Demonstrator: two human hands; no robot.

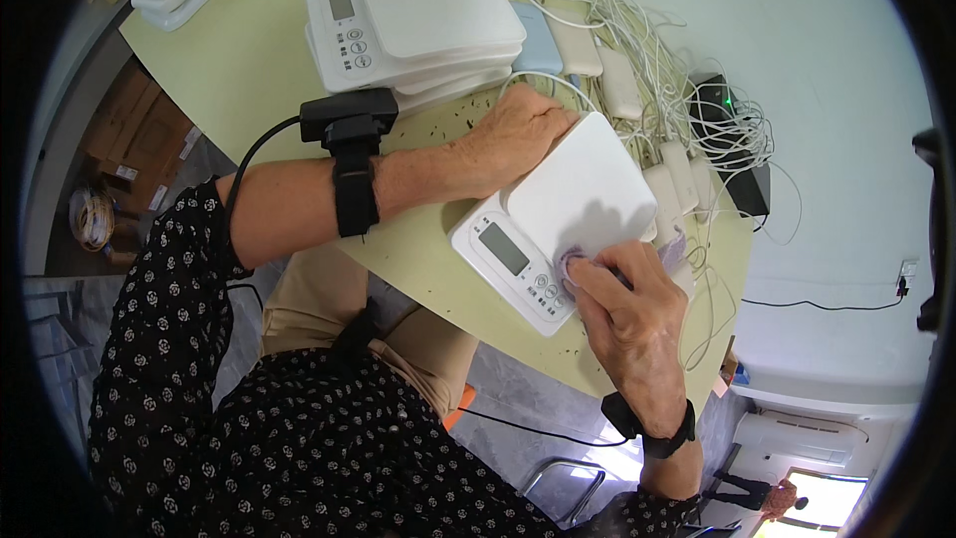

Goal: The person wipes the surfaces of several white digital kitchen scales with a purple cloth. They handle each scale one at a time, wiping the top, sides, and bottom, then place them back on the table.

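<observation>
Head view: one white digital scale (593,179) lies on one table (418,274); the right hand's (637,324) fingers clamp one purple cloth (569,261) against it; the left hand (518,139) touches its edge, grip unclear.

I am at a pale yellow-green table (239,70). Past it on my right is a pale wall (817,90) with a white socket (908,269). The floor (503,394) is grey and shiny, with a bright patch of light (619,458). On my left I see brown boxes (139,130). Far off to my right, a long white box (802,436) is near a very bright window or door (836,493); I can't tell which.
</observation>
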